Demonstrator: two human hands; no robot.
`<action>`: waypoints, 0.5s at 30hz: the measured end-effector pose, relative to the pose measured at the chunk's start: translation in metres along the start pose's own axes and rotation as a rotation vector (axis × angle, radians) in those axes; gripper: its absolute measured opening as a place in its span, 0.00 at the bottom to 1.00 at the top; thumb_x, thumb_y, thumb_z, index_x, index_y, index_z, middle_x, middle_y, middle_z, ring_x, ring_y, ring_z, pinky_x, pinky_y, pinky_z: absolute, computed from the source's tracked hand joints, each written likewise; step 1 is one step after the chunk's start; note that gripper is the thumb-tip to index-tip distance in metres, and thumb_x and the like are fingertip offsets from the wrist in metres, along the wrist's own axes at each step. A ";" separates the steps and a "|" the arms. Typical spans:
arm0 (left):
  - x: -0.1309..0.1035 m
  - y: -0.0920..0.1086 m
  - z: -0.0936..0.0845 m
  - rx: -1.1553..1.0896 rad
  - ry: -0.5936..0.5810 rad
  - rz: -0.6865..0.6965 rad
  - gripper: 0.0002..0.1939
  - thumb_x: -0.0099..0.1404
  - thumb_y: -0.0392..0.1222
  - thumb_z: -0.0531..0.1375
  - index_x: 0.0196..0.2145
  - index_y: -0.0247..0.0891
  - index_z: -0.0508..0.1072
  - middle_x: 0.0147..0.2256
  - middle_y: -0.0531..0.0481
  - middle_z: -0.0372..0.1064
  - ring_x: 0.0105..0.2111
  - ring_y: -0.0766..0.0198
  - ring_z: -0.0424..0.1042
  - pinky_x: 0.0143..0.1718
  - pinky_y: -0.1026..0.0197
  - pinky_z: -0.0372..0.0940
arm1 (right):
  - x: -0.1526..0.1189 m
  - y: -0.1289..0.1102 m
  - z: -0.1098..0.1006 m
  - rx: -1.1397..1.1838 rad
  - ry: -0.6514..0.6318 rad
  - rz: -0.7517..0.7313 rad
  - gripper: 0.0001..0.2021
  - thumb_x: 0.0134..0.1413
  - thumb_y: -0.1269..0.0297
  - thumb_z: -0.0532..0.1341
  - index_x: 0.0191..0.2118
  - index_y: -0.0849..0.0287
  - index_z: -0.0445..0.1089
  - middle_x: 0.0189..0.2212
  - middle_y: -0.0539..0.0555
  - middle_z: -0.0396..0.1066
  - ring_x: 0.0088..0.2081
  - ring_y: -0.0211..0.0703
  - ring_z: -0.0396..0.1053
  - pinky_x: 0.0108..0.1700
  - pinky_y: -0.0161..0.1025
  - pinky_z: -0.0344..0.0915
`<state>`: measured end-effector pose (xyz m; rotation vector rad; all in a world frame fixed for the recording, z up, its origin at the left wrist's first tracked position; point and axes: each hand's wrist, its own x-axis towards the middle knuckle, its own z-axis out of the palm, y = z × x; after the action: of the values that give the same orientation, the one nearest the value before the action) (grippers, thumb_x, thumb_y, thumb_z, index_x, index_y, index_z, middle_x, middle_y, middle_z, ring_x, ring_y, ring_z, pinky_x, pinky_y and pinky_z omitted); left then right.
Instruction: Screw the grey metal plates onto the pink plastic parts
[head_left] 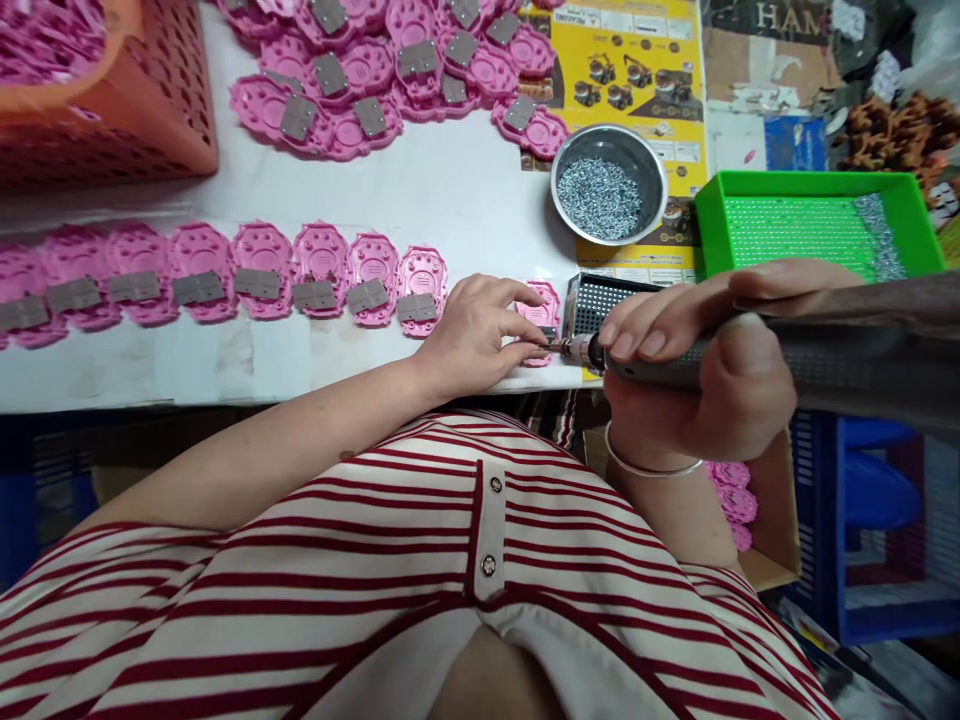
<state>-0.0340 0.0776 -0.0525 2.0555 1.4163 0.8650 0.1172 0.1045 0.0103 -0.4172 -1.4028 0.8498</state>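
Observation:
In the head view, my right hand [697, 370] is wrapped round a dark electric screwdriver [832, 365], which lies across the view with its bit pointing left. The bit meets the fingertips of my left hand [484, 330] over a pink plastic casing [538, 305] at the table's front edge. Thumb and forefinger of that hand are pinched at the bit's tip; whatever is between them is too small to make out. Another finger rests on the casing's upper part. A grey plate on this casing is mostly hidden by the fingers and bit.
A row of pink casings with grey plates [259, 270] runs to the left. More casings [349, 80] are piled behind, beside an orange basket [172, 90]. A metal bowl [559, 190] of screws, a black perforated tray [596, 305] and a green tray [795, 215] stand at right.

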 end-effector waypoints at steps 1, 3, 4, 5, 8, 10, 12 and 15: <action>0.000 0.001 -0.001 -0.009 -0.007 -0.005 0.01 0.62 0.42 0.68 0.33 0.48 0.82 0.47 0.52 0.75 0.49 0.57 0.70 0.54 0.51 0.58 | 0.001 -0.002 -0.001 -0.010 -0.007 0.016 0.04 0.59 0.62 0.60 0.32 0.48 0.69 0.18 0.44 0.53 0.17 0.31 0.55 0.20 0.33 0.64; 0.001 0.002 -0.002 -0.023 -0.015 -0.013 0.01 0.60 0.42 0.69 0.31 0.46 0.81 0.48 0.51 0.75 0.49 0.56 0.69 0.55 0.51 0.58 | 0.001 -0.004 -0.002 -0.031 -0.015 0.027 0.05 0.59 0.60 0.60 0.32 0.48 0.68 0.18 0.45 0.51 0.17 0.32 0.55 0.20 0.33 0.63; 0.001 0.003 -0.002 -0.027 -0.016 -0.010 0.02 0.60 0.43 0.70 0.30 0.46 0.81 0.48 0.51 0.74 0.50 0.56 0.69 0.55 0.51 0.58 | 0.001 -0.005 -0.003 -0.050 -0.025 0.048 0.05 0.60 0.59 0.59 0.32 0.47 0.67 0.18 0.45 0.50 0.17 0.32 0.55 0.20 0.34 0.63; 0.001 0.004 -0.003 -0.026 -0.017 -0.002 0.03 0.59 0.43 0.70 0.30 0.45 0.80 0.48 0.51 0.74 0.50 0.56 0.69 0.55 0.50 0.57 | 0.000 -0.005 -0.003 -0.067 -0.035 0.065 0.05 0.60 0.58 0.59 0.33 0.47 0.67 0.18 0.45 0.50 0.17 0.32 0.54 0.19 0.34 0.62; 0.001 0.004 -0.004 -0.002 -0.030 0.027 0.05 0.59 0.44 0.70 0.29 0.44 0.80 0.49 0.50 0.73 0.51 0.55 0.68 0.55 0.49 0.57 | -0.002 -0.003 -0.002 -0.106 -0.051 0.113 0.03 0.61 0.55 0.58 0.38 0.44 0.67 0.17 0.45 0.49 0.16 0.33 0.50 0.17 0.35 0.58; 0.002 0.004 -0.004 0.040 -0.050 0.007 0.07 0.59 0.47 0.70 0.33 0.43 0.80 0.51 0.48 0.72 0.52 0.53 0.67 0.57 0.47 0.56 | -0.004 0.001 0.001 -0.118 -0.008 0.118 0.03 0.61 0.54 0.59 0.38 0.43 0.67 0.17 0.45 0.48 0.15 0.34 0.49 0.17 0.37 0.56; 0.002 0.005 -0.004 0.100 -0.090 -0.054 0.16 0.56 0.52 0.71 0.40 0.42 0.80 0.54 0.44 0.70 0.55 0.48 0.65 0.60 0.42 0.53 | -0.007 0.006 0.003 -0.113 0.047 0.105 0.03 0.59 0.55 0.61 0.39 0.42 0.68 0.17 0.44 0.49 0.15 0.34 0.49 0.17 0.37 0.56; 0.002 0.006 -0.004 0.175 -0.164 -0.147 0.22 0.57 0.56 0.70 0.45 0.42 0.79 0.58 0.42 0.66 0.59 0.43 0.59 0.64 0.33 0.44 | -0.011 0.018 0.001 -0.088 0.071 0.084 0.07 0.57 0.56 0.63 0.42 0.42 0.68 0.19 0.43 0.54 0.16 0.32 0.53 0.18 0.37 0.57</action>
<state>-0.0320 0.0778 -0.0450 2.0630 1.5752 0.5164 0.1123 0.1078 -0.0099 -0.5717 -1.3680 0.8361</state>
